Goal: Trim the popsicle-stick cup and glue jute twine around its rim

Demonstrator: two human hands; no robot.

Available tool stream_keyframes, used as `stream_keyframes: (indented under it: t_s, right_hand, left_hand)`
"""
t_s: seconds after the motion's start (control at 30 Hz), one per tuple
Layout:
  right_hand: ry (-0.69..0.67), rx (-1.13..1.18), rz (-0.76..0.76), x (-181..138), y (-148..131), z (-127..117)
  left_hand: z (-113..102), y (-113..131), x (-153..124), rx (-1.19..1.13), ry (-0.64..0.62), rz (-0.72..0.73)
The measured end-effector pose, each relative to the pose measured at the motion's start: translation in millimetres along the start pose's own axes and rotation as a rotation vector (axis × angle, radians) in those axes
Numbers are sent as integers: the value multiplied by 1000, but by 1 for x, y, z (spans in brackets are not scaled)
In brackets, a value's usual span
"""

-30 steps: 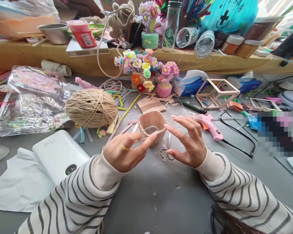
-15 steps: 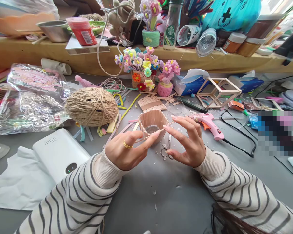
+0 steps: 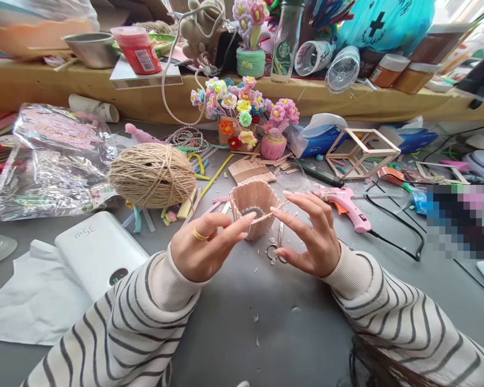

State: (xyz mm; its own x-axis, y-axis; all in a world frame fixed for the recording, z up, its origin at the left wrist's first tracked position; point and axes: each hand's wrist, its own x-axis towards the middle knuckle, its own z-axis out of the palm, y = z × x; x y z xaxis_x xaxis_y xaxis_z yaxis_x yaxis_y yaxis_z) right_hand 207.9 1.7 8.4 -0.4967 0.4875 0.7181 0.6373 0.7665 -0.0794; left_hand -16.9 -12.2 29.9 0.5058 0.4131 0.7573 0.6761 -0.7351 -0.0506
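Note:
A small cup of wooden sticks stands on the grey table between my hands. Along its rim runs thin twine. My left hand, wearing a ring, is at the cup's near left side with fingers close together, apparently on the twine; the grip itself is partly hidden. With fingers spread, my right hand rests its index fingertip at the cup's right rim. Its thumb is apart, beside small scissors lying on the table. To the left lies a large ball of twine, a strand hanging toward my left hand.
A pink glue gun with a black cord lies at right, near a wooden stick frame. Loose craft sticks and fuzzy flowers stand behind the cup. A white power bank is at left.
My left hand has drawn back slightly to the left from the cup's front rim, its index finger lifting. My right hand stays almost still at the rim.

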Motion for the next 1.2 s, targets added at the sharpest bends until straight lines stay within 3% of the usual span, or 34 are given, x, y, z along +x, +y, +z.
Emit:
stream_keyframes:
  t_s: [0.17,0.43,0.73,0.9,1.2]
  right_hand:
    - [3,2,2,-1,0,1]
    - [4,15,2,0,0,0]
    - [12,60,47,3,-3,-1]
    - [54,120,167,13,-11,5]
    - [-11,-16,394,34,-26,27]
  left_hand:
    - [2,-5,0,-269,73,-117]
    - [2,-8,6,-343,91,-225]
    - [6,-17,13,-452,-36,-249]
    - [4,-23,16,-496,-71,-208]
    - [8,-32,23,-507,-70,-210]
